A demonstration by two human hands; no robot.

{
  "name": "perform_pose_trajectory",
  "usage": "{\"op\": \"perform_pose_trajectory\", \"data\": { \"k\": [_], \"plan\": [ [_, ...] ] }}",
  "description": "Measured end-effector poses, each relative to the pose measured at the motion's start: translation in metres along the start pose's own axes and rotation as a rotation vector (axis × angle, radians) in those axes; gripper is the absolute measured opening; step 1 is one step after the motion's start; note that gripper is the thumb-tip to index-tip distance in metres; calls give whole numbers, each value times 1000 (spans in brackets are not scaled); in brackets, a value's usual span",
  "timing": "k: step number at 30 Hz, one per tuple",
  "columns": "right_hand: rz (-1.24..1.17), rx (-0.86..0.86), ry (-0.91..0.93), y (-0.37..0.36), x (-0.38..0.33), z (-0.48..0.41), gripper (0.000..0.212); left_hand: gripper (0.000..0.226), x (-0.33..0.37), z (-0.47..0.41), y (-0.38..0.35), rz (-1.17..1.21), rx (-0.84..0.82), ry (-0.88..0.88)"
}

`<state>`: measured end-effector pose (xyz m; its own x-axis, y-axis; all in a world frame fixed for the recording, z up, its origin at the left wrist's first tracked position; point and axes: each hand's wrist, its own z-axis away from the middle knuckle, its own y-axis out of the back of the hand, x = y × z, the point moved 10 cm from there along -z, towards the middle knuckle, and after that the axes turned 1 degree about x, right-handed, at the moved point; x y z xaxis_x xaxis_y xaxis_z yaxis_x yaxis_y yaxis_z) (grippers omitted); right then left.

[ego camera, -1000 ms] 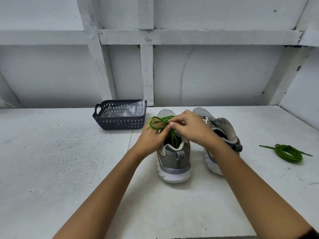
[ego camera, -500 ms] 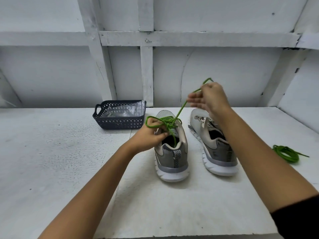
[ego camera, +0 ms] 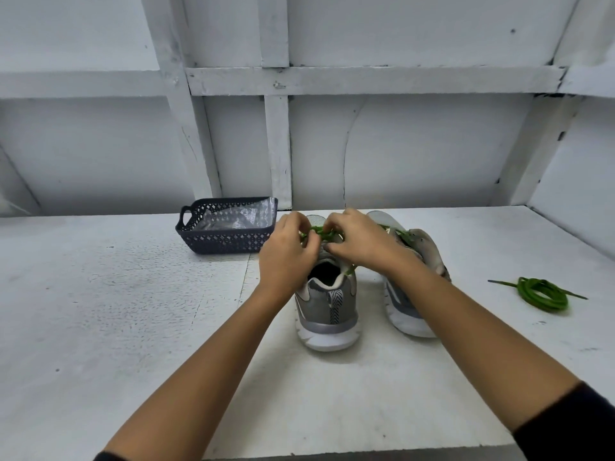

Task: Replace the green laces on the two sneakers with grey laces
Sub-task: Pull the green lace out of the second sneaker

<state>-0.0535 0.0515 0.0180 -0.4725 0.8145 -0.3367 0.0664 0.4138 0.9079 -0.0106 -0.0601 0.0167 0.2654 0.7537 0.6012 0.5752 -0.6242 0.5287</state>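
Fingers point(ego camera: 301, 232) of the left hand point(ego camera: 286, 257) curl in tight and pinch the green lace point(ego camera: 319, 231) over the tongue of the near sneaker point(ego camera: 327, 307). The right hand point(ego camera: 359, 244) meets it from the 3 o'clock side, its fingertips also bent and nipping the same tangle of lace. The two hands sit almost knuckle to knuckle above the shoe's throat. One green strand runs out from under the right palm down to the shoe's collar, and another bit of green shows across the top of the second sneaker point(ego camera: 427, 252).

Both sneakers are grey with white soles. They stand upright side by side on the white table point(ego camera: 133, 294), heels towards the person, the second one at 3 o'clock of the first and partly hidden by the right forearm.

Well apart at 3 o'clock of the pair, a coiled green lace point(ego camera: 540, 292) lies flat on the table with its ends sticking out. At 10 o'clock of the shoes, near the white panelled wall point(ego camera: 416, 144), stands a dark lattice basket point(ego camera: 226, 242) holding crumpled clear plastic point(ego camera: 233, 217); I cannot tell what the plastic holds.
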Motion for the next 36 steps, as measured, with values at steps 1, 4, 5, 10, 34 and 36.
{"op": "perform_pose_trajectory", "data": {
  "k": [1, 4, 5, 10, 34, 36],
  "plan": [
    [24, 41, -4, 2, -1, 0, 26, 9, -1, 1, 2, -1, 31, 18],
    [78, 187, -30, 10, 0, 4, 23, 10, -3, 1, 12, 15, 110, 96],
    [55, 227, -48, 12, 1, 6, 24, 9, -5, 0, 15, 38, 127, 125],
    [-186, 410, -188, 31, 19, 17, 26, 5, -26, -5, 27, 227, 172, 292],
    [273, -14, -168, 39, 46, 6, 23, 39, -60, 7, 8, -212, -671, 312],
    [190, -63, -128, 26, 33, 6, 22, 58, -61, 13, 3, -413, -706, 260]
  ]
}}
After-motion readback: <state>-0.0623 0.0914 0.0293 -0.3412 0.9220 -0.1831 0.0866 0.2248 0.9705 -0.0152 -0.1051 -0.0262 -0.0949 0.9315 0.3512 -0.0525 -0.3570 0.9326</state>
